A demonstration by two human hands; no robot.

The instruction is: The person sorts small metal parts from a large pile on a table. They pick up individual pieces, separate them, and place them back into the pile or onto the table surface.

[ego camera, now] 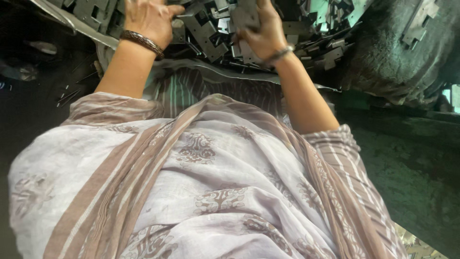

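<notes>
My left hand (149, 19), with a braided dark bracelet at the wrist, lies on a heap of flat grey stamped metal brackets (206, 29) at the top of the view. Its fingers curl over the pieces, and the frame edge cuts off their tips. My right hand (264, 38), wearing a thin metal bangle, is closed around one flat grey metal bracket (245, 15) just above the heap. My pale patterned scarf and striped sleeves fill the lower part of the view and hide whatever lies below the heap.
A dark grey bulging sack (393, 62) sits at the right with a few metal brackets (418, 23) on top. Dark grimy floor (48, 91) with small metal scraps lies to the left. A worn greenish surface (417, 163) runs along the right.
</notes>
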